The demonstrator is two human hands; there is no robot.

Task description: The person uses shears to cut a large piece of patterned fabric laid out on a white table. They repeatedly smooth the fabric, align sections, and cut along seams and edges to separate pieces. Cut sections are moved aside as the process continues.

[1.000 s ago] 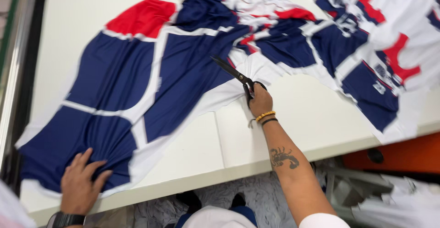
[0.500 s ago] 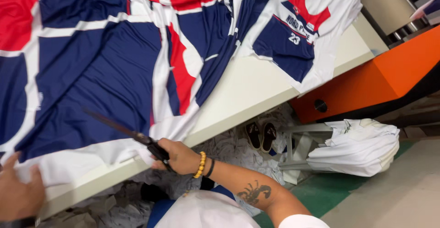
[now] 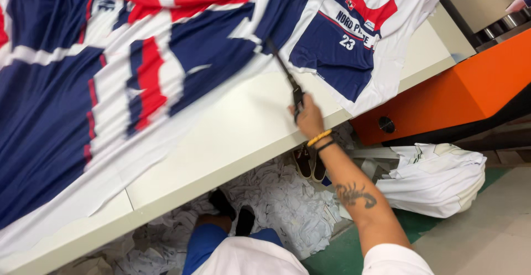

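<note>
**Right hand with scissors at the printed fabric edge**

Nearest the camera: one pair of legs in blue trousers (image 3: pixel 206 243) and two dark shoes (image 3: pixel 232 211) on the floor, standing in a heap of white offcuts (image 3: pixel 287 203) that fills the space under the counter. A second pair of footwear (image 3: pixel 310 163) sits further in, beside the offcuts.

One hand is in view. The right hand (image 3: pixel 307 118) extends from a tattooed forearm with two bracelets at the wrist, one yellow and one dark. Its grip is clenched around the handles of one pair of black scissors (image 3: pixel 287 79). The left hand is out of view.

The scissors lie above the white counter (image 3: pixel 232 137), blades pointing away from the person. The blade tips reach the lower edge of the printed fabric (image 3: pixel 166 70), where a navy panel meets bare counter. Whether the blades are parted cannot be told.

The fabric is one continuous sheet in navy, red and white, covering most of the counter and draping over its far right corner.

To the right, beyond the counter: one orange machine housing (image 3: pixel 470 87) and one bulky white bundle (image 3: pixel 437 178) on the floor beneath it.
</note>
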